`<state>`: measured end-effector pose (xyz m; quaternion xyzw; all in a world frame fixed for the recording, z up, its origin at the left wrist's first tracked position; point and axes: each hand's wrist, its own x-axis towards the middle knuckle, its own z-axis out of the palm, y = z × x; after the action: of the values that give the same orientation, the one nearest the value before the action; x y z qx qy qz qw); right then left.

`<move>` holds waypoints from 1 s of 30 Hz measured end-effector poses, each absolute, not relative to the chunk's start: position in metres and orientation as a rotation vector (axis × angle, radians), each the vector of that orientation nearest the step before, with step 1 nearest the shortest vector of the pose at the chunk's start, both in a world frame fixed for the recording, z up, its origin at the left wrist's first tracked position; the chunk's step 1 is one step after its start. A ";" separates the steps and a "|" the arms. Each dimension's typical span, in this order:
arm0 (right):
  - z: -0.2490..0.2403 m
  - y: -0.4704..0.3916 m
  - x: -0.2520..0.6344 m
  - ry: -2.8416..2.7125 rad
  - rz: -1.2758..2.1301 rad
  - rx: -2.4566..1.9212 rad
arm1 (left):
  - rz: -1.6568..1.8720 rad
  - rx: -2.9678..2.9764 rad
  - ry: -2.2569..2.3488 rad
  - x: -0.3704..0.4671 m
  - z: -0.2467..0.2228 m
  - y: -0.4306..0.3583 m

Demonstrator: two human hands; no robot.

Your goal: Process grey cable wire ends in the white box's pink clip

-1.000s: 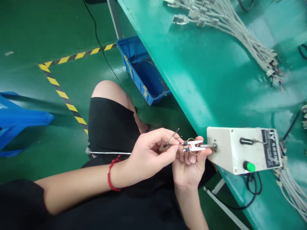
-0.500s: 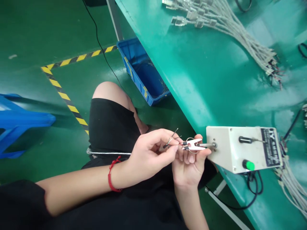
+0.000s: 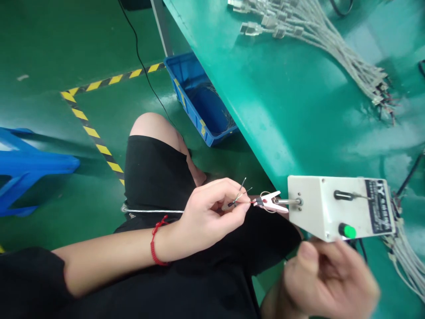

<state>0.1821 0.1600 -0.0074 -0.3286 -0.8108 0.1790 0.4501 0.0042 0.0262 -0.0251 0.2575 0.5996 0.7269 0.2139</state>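
Observation:
My left hand is closed, pinching the stripped end of a silver-sheathed cable between thumb and fingertips. Several thin wires fan out there, some dark-tipped. One red wire runs to a white clip with black jaws, which is closed on it. The clip sits on a metal shaft at the front of a beige machine box. Blurred by motion, my right hand is beneath the box, close to its green knob. Its fingers are loosely bent, thumb apart, with nothing visible in them.
Bundled clear-grey USB cables lie on the green table. More cables lie beyond the machine. Below the table edge stands a blue bin with cables inside. A blue stool is on the floor at left.
My right hand has left the clip and moved right and down, under the machine box. The clip's jaws, apart before, are now together on the red wire. My left hand keeps its pinch.

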 end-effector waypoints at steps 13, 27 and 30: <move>-0.020 0.197 0.185 -1.830 0.239 -0.661 | 2.002 0.683 1.630 0.007 -0.028 0.024; -0.013 0.185 0.178 -1.862 0.369 -0.726 | 1.988 0.614 1.582 0.009 -0.026 0.025; -0.014 0.183 0.173 -1.805 0.354 -0.630 | 1.989 0.608 1.568 0.010 -0.028 0.024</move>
<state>0.1734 0.1826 -0.0138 -0.2678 -0.7669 0.1506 0.5635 0.0097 0.0240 -0.0276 0.2250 0.5805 0.7362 0.2654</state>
